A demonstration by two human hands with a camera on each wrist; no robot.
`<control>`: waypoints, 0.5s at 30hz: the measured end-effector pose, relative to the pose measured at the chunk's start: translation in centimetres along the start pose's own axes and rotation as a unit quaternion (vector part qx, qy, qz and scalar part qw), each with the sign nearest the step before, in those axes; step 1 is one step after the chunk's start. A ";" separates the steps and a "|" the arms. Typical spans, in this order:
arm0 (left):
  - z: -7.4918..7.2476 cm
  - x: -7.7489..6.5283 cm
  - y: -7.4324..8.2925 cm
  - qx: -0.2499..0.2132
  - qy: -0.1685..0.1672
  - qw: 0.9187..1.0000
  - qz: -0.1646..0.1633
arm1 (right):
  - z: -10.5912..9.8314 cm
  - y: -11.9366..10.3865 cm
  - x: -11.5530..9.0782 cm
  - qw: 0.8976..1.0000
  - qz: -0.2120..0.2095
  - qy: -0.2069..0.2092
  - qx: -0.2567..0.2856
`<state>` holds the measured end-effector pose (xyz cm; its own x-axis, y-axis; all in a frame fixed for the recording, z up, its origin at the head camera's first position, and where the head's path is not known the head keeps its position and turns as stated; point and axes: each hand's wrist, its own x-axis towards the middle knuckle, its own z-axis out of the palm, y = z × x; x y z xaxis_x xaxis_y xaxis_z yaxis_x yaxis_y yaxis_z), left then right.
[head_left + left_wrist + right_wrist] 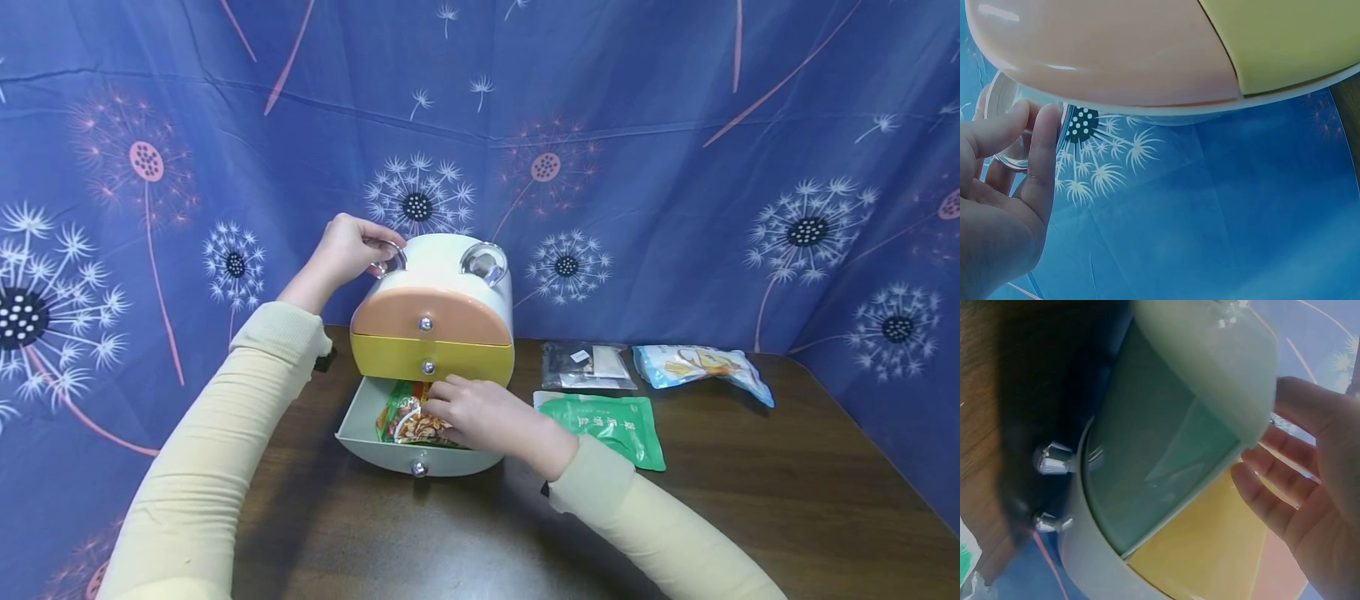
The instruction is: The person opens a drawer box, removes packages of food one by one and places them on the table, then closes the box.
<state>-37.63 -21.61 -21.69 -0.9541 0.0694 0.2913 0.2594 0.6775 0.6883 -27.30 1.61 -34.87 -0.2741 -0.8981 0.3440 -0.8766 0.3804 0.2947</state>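
A small rounded chest of drawers (441, 252), white on top, stands on the table. At its upper left my left hand (341, 252) pinches a shiny round ear (1011, 103) between thumb and fingers. The pale green bottom drawer (375, 457) is pulled out, and a colourful food packet (408, 417) lies inside. My right hand (487, 417) hovers over the drawer's right half, covering part of the packet. In the right wrist view its loosely bent fingers (1266, 494) are near the drawer's upper edge, around no object.
The orange top drawer (390, 317) and yellow middle drawer (378, 354) are closed. To the right lie a green pouch (615, 425), a dark clear-fronted packet (562, 371) and a light blue bag (690, 364). A blue dandelion-print cloth (637, 183) hangs behind.
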 end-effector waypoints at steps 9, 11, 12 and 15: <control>0.0 0.0 0.1 -0.001 -0.002 1.000 0.006 | 1.3 0.6 0.0 0.999 -0.016 -0.048 -0.013; 0.0 -0.1 0.1 0.000 -0.002 1.000 0.006 | 1.8 0.6 0.1 0.998 -0.018 -0.054 -0.013; 0.0 -0.1 0.1 0.001 -0.001 1.000 0.006 | 2.0 0.6 0.2 0.998 -0.020 -0.056 -0.015; -0.1 -0.1 0.1 0.003 -0.001 1.000 0.004 | 2.5 0.6 0.5 0.998 -0.026 -0.060 -0.017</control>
<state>-37.52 -21.60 -21.60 -0.9524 0.0754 0.2954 0.2656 0.6812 0.6822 -28.97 0.88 -36.80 -0.2760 -0.9357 0.2196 -0.8773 0.3386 0.3402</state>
